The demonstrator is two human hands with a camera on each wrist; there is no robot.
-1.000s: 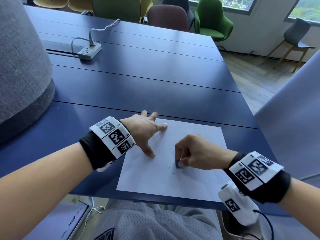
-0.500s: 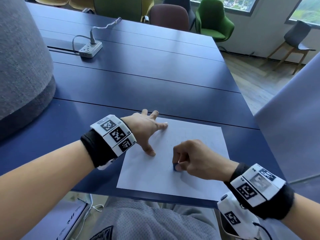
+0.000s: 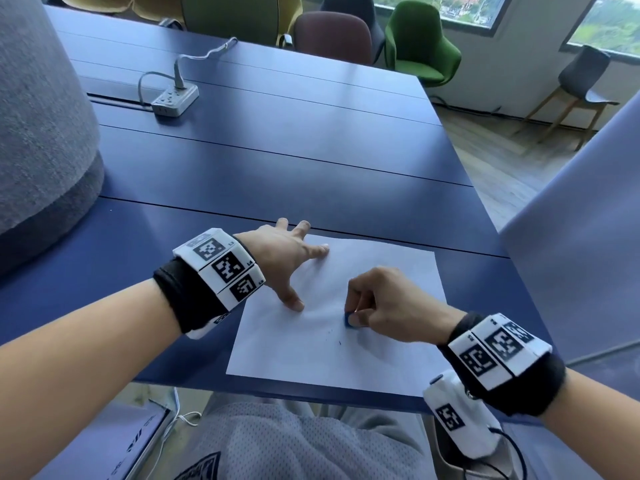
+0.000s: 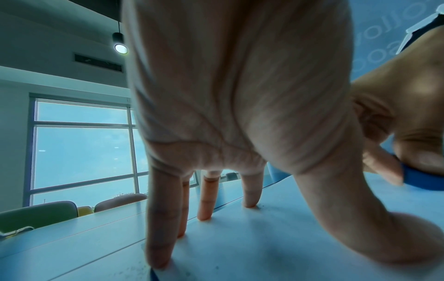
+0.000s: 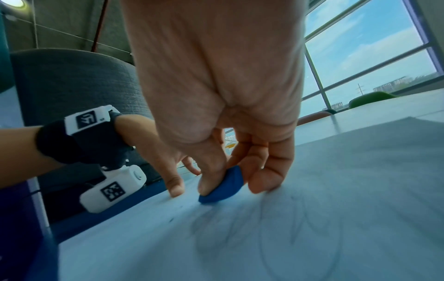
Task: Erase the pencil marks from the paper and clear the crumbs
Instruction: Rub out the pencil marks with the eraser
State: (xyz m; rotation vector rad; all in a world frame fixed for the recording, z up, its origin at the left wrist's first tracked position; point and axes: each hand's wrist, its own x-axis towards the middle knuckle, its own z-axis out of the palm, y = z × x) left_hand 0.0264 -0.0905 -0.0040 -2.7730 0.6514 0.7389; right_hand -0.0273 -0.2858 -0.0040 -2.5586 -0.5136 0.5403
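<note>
A white sheet of paper [image 3: 391, 344] lies at the near edge of the blue table [image 3: 277, 161]. My left hand [image 3: 294, 261] is spread flat, its straight fingers [image 4: 204, 205] and thumb pressing the sheet's upper left part. My right hand [image 3: 377, 303] pinches a small blue eraser [image 3: 347, 320] between thumb and fingers, its lower edge on the paper [image 5: 312, 218]. In the right wrist view the eraser [image 5: 224, 186] touches the sheet beside faint pencil loops [image 5: 276, 237]. A few dark crumbs [image 3: 334, 336] lie just left of the eraser.
A white power strip [image 3: 175, 98] with its cable sits far back on the left. A grey upholstered chair back [image 3: 41, 116] stands at the left edge, and a pale lilac panel [image 3: 581, 220] at the right. Coloured chairs [image 3: 422, 43] line the far end.
The right hand has slid the eraser back and forth over the middle of the sheet, ending a little further right. Dark crumbs now show left of it. The left hand has kept its place.
</note>
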